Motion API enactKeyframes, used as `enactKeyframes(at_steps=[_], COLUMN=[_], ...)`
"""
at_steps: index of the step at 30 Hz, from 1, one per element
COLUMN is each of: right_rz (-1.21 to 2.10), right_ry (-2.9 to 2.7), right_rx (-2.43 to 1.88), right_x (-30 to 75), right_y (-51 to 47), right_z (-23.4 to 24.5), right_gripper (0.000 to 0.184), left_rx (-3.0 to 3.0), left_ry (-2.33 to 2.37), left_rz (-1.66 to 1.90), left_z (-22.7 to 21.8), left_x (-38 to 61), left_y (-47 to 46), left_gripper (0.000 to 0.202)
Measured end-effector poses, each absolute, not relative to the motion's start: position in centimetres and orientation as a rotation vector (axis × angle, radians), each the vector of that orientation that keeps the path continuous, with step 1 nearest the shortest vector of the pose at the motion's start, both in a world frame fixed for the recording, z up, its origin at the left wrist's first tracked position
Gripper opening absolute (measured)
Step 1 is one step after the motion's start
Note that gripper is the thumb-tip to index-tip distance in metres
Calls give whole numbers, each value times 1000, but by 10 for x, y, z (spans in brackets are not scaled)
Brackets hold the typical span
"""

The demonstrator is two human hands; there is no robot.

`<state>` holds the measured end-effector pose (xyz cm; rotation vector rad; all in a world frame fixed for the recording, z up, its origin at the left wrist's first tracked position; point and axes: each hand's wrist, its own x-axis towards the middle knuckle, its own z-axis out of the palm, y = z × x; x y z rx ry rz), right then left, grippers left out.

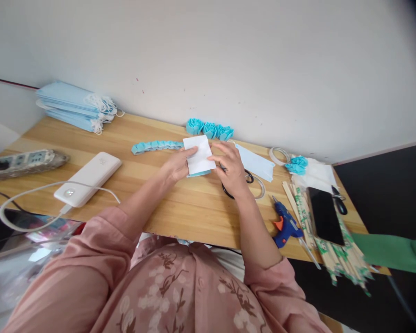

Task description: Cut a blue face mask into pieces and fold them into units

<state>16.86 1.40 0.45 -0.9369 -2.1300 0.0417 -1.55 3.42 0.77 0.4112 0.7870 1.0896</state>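
Observation:
My left hand (179, 164) grips a folded face mask piece (199, 151) by its left side, thumb on top. White faces up, and a light blue layer shows along the bottom edge. At its right edge, my right hand (230, 167) has bent fingertips touching the piece. Behind and left lies a strip of blue folded petals (156, 146). Three blue fabric flowers (210, 129) sit beyond, by the wall. Under my right hand are black-handled scissors (249, 176), partly hidden, and a tape roll (260, 188). A flat light blue mask (255, 162) lies to the right.
A stack of masks (76, 106) stands back left, near a power strip (24, 162) and a cabled power bank (88, 179). On the right are a blue glue gun (284, 224), a phone (325, 215) on wrapped chopsticks (333, 259), another tape roll (279, 156) and a blue flower (297, 165).

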Motion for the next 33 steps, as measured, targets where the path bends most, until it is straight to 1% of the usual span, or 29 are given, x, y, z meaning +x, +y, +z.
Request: enactKeyframes(at_steps=[2,5,8,11,14,18,22,26,33], right_rz=[70,170,240,231,201,138,101,156,245], right_ry=[-2110,-2131,-2140,-2056,-1943,-1832,-1758,-1706,-1669], right_rx=[-867,-849,-897,-999,-1084,-1137,-1132,-1120,-1195], right_x=[166,164,163,163,164,165,166,166,165], right_y=[14,13,11,10,9,9,10,11,8], right_z=[5,5,4,1,1,4,4,3,6], right_gripper=[9,13,15,16,18,17,10,6,8], left_rx=[413,410,420,467,577,725,771,795,785], left_ry=[804,842,875,844,764,687,651,621,631], left_rz=[1089,1099,1128,1136,1089,995,945,919,921], left_z=[7,5,2,0,-1,-2,-3,-3,0], left_x=[-14,-15,-16,-16,-13,-11,-9,-9,-9], left_y=[35,38,41,41,36,28,26,26,24], left_gripper=[17,12,12,14,10,22,29,31,28])
